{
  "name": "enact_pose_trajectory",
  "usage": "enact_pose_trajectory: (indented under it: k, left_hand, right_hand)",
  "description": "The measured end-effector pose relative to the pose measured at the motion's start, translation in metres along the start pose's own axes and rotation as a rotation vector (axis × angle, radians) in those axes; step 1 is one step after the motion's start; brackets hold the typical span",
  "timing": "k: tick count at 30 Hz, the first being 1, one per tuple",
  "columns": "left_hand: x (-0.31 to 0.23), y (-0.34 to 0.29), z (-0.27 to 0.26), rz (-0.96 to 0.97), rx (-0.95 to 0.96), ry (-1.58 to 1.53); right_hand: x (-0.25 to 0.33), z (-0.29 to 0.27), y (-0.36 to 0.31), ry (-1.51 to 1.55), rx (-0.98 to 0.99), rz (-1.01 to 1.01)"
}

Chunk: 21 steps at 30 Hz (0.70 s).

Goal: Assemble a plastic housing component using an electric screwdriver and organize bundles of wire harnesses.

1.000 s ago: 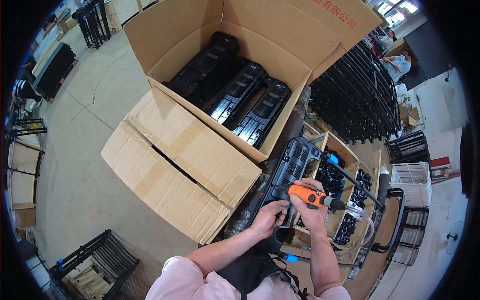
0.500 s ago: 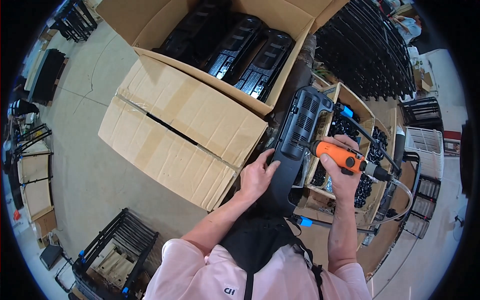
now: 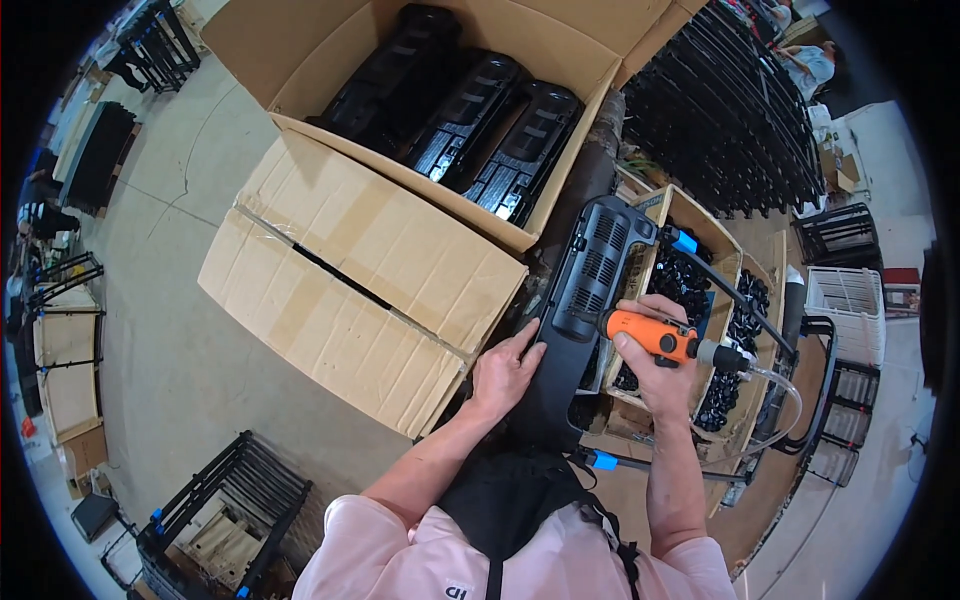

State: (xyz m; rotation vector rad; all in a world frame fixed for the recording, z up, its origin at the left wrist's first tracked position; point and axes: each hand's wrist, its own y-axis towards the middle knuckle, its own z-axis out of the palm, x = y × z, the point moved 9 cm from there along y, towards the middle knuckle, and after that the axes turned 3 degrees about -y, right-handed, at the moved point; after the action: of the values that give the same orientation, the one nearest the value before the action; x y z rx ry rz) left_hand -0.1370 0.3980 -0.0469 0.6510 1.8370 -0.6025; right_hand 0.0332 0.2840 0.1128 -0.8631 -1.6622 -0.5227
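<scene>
Black panel [image 3: 565, 345]: long, matte dark plastic, with rows of slots and a raised, rounded far end; it lies lengthwise between the hands, slotted part ahead of them, plainer end running back toward the wearer.
Orange driver [image 3: 652, 335]: stubby orange body with black buttons, its nose at the panel's right edge; whether its tip touches is hidden. A clear hose [image 3: 795, 405] curves off its rear, right of the right hand.
Left hand [image 3: 507, 375]: loosely open, thumb apart from the extended fingers, which rest on the panel's left edge; I cannot tell whether they press or grip.
Right hand [image 3: 655, 365]: wrapped firmly around the driver.
Change at the panel: a second ago the left hand was curled beside the driver; now it is stretched out along the edge.
Open carton [image 3: 530, 40]: ahead of the left hand, holding glossy black moulded parts [image 3: 465, 120].
Cardboard flaps [image 3: 370, 250]: left of the left hand, a dark slit between them; what lies beneath is hidden.
Wooden bin [image 3: 652, 212]: beside and beyond the right hand, its compartments heaped with small black pieces [image 3: 682, 280].
</scene>
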Motion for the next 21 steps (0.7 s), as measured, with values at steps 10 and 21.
enact_pose_trajectory:
  k: [10,21]
  left_hand:
    - [0.001,0.002,0.0,-0.062,0.049,-0.039]
    - [0.003,0.003,0.001,-0.037,0.055,-0.041]
  right_hand:
    - [-0.009,0.02,0.011,-0.074,0.051,-0.052]
    - [-0.012,0.052,0.018,-0.21,0.109,-0.093]
